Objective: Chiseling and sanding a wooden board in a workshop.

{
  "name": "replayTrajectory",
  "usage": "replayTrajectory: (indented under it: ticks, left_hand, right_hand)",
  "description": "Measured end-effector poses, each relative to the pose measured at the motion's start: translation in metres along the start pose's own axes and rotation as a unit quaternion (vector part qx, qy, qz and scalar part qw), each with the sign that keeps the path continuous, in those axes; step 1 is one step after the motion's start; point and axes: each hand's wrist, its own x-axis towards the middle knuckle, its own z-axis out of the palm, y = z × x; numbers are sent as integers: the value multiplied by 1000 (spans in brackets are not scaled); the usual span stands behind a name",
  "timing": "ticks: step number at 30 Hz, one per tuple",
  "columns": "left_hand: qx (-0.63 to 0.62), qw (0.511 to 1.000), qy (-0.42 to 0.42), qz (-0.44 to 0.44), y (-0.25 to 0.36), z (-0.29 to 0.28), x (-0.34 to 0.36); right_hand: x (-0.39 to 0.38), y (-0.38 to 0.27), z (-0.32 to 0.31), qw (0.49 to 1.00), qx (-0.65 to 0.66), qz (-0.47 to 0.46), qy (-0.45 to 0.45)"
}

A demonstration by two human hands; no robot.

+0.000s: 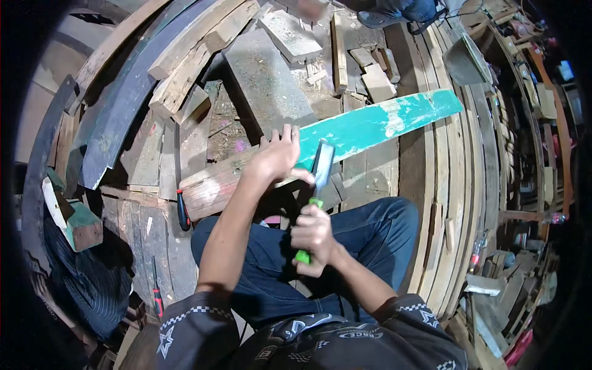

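A wooden plank (364, 128) with flaking green paint lies slantwise before me, its bare left end near my knee. My left hand (277, 157) rests on the plank with its fingers spread, and its thumb reaches toward the chisel blade; whether they touch I cannot tell. My right hand (312, 237) is wrapped round the bright green handle of a chisel (323, 163). The wide metal blade points away from me, its tip over the plank's near edge.
A screwdriver (183, 211) lies by the plank's left end, and another screwdriver (156, 290) is farther left. A thick board (265, 80) and wood offcuts (377, 80) lie beyond the plank. Stacked timber strips (453, 203) stand right. Someone's leg (401, 11) shows at the top.
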Motion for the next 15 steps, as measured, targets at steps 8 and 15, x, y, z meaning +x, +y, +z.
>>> replayTrajectory:
  ticks: [8,15]
  left_hand:
    - [-72,995,64,-8,-5,-4,-7]
    - [-44,997,68,-14,2,-4,-12]
  right_hand:
    - [19,-11,-21,999,43,28,-6]
    - [15,-1,-39,998,17,5,-59]
